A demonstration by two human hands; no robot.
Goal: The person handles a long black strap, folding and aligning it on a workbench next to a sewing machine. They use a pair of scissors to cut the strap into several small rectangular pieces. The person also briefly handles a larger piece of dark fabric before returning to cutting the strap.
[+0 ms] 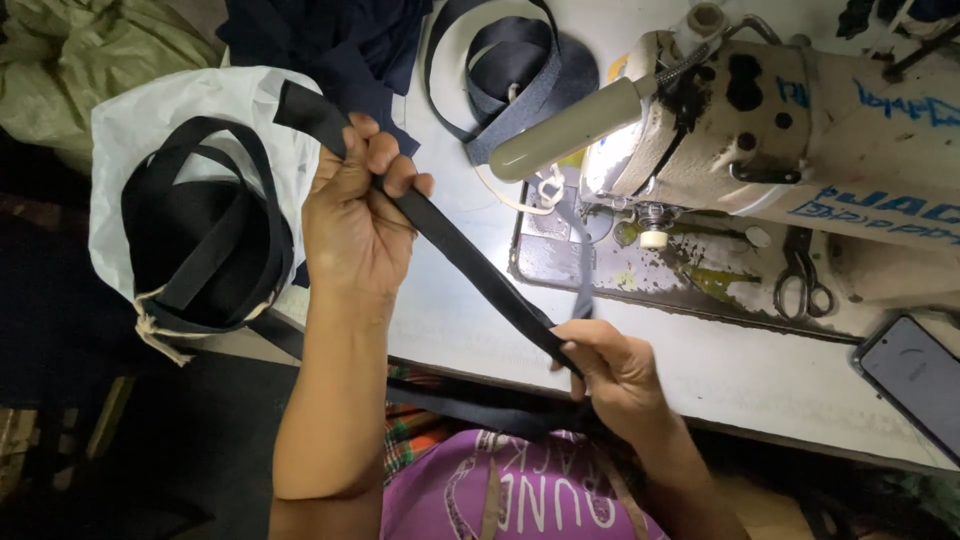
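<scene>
white plastic bag (pixel 120 150) of coiled black straps sits far left. my left hand (pixel 355 225) is closed on the long black fabric strap (pixel 470 265), my right hand (pixel 615 370) pinches its lower end, stretched taut over the counter (pixel 460 320). nothing under the worn white sewing machine (pixel 800 150) needle yet, so sewing looks undone.

Bare white worktop (pixel 470 320) lies open between the two hands under the taut black strap (pixel 480 275), hemmed by the sewing machine (pixel 760 130) to the right (scissors (pixel 800 275) and phone (pixel 915 380) beyond) and the white bag (pixel 120 150) of straps to the left.
</scene>
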